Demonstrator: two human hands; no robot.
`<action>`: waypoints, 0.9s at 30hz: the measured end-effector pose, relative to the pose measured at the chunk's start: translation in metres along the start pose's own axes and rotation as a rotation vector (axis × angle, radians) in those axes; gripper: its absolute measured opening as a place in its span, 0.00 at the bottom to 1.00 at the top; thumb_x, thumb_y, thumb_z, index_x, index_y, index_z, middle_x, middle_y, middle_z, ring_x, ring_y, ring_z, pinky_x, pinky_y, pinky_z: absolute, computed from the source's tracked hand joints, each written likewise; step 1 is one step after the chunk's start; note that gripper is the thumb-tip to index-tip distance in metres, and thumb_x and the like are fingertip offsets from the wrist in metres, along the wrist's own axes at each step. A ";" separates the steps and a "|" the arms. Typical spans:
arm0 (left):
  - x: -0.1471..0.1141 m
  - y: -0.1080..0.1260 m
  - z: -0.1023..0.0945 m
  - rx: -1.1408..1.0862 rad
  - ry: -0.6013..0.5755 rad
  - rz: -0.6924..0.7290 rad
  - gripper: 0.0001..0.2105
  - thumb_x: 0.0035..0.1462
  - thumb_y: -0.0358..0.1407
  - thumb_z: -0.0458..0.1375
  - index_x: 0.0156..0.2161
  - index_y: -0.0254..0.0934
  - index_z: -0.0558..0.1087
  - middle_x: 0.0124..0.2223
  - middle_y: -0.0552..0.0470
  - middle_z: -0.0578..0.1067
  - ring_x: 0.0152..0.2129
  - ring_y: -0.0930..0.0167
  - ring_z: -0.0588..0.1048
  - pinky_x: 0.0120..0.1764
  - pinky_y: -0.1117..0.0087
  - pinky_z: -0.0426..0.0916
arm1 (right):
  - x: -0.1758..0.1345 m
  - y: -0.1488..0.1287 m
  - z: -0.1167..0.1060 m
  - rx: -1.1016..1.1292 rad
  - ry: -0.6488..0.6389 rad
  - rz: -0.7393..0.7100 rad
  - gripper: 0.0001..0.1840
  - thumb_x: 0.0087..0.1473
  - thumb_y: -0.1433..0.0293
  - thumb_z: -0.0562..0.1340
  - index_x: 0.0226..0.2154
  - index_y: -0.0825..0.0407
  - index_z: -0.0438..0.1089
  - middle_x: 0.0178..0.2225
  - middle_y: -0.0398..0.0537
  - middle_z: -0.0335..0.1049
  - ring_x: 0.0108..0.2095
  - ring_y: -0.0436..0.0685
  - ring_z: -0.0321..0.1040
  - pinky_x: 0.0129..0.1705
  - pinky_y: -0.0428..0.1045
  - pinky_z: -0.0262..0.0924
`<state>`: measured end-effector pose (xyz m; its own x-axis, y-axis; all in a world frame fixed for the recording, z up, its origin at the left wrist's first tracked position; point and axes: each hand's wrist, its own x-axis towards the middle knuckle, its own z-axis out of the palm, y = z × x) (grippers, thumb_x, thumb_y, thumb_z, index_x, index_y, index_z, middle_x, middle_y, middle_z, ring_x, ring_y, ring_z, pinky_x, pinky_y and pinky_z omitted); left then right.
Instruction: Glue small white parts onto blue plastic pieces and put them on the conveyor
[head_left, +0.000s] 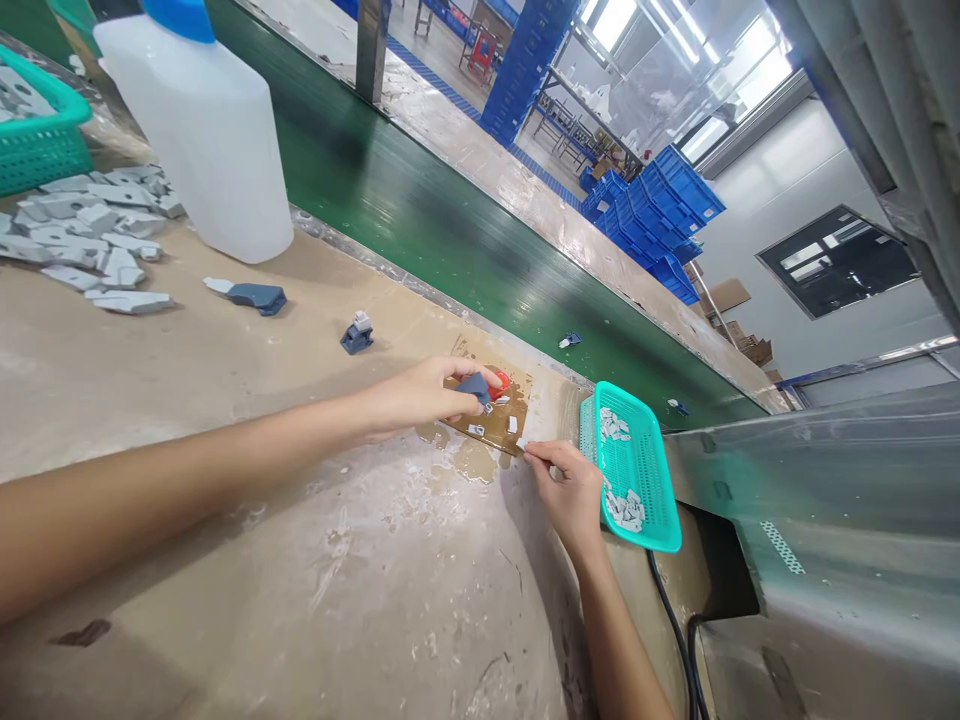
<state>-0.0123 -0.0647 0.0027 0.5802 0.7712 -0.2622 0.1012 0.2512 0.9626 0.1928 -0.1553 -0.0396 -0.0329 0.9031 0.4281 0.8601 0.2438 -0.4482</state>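
My left hand (427, 392) grips a dark blue-grey plastic part (474, 388) between thumb and fingers, above a wet brown board (495, 440). Just past its fingertips sits a small red round thing (501, 384), partly hidden by the fingers. Several small light grey pieces lie on the board, one (512, 424) near its right side. With thumb and forefinger, my right hand (566, 485) pinches a small light grey piece (523, 444) at the board's near right corner. Beside that hand stands a turquoise basket (660, 470) with small light grey pieces in it.
A green conveyor belt (420, 220) runs behind the worktable, carrying small assembled parts (570, 340). At left are a white bottle (217, 140) with a blue cap, a heap of grey pieces (82, 225) and another turquoise basket (45, 150). Two blue-grey parts (259, 297) (357, 335) lie nearby.
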 end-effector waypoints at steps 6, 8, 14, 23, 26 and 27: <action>0.001 0.000 0.002 -0.056 -0.047 -0.011 0.15 0.43 0.34 0.55 0.40 0.37 0.72 0.49 0.49 0.70 0.31 0.73 0.69 0.30 0.73 0.60 | -0.002 -0.002 0.006 -0.013 -0.028 -0.006 0.10 0.50 0.75 0.56 0.24 0.53 0.73 0.24 0.47 0.73 0.25 0.52 0.69 0.26 0.46 0.64; 0.004 -0.004 0.001 -0.033 -0.043 0.020 0.17 0.42 0.35 0.57 0.41 0.36 0.72 0.49 0.48 0.70 0.32 0.72 0.69 0.32 0.72 0.61 | -0.003 -0.002 0.005 -0.025 -0.025 -0.004 0.10 0.49 0.75 0.57 0.24 0.53 0.73 0.24 0.47 0.73 0.25 0.52 0.69 0.26 0.45 0.64; 0.010 -0.012 -0.002 0.112 -0.022 0.193 0.14 0.39 0.35 0.61 0.36 0.36 0.72 0.38 0.50 0.74 0.32 0.71 0.70 0.35 0.71 0.62 | 0.005 -0.009 -0.006 0.000 0.027 0.001 0.08 0.49 0.74 0.58 0.25 0.53 0.73 0.25 0.47 0.73 0.24 0.52 0.69 0.25 0.46 0.63; 0.010 -0.014 -0.003 0.054 -0.005 0.251 0.15 0.41 0.33 0.59 0.38 0.37 0.72 0.41 0.50 0.74 0.33 0.72 0.71 0.37 0.70 0.64 | 0.021 -0.019 -0.017 -0.025 -0.039 -0.032 0.08 0.49 0.75 0.58 0.24 0.52 0.72 0.24 0.46 0.73 0.24 0.52 0.68 0.25 0.46 0.62; 0.013 -0.017 -0.005 0.127 -0.009 0.332 0.19 0.41 0.32 0.59 0.43 0.38 0.71 0.41 0.50 0.74 0.31 0.72 0.71 0.35 0.70 0.65 | 0.022 -0.020 -0.014 0.013 -0.029 -0.045 0.07 0.49 0.75 0.59 0.25 0.53 0.72 0.25 0.47 0.73 0.24 0.51 0.68 0.25 0.46 0.62; 0.013 -0.018 -0.005 0.143 -0.014 0.341 0.19 0.41 0.33 0.59 0.43 0.37 0.71 0.40 0.50 0.74 0.30 0.72 0.71 0.34 0.70 0.65 | 0.023 -0.020 -0.013 0.033 -0.019 -0.053 0.07 0.49 0.75 0.59 0.26 0.53 0.72 0.26 0.47 0.73 0.25 0.51 0.68 0.25 0.46 0.62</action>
<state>-0.0106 -0.0557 -0.0180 0.6106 0.7884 0.0751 0.0116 -0.1037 0.9945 0.1814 -0.1441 -0.0107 -0.0877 0.8952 0.4370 0.8399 0.3023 -0.4508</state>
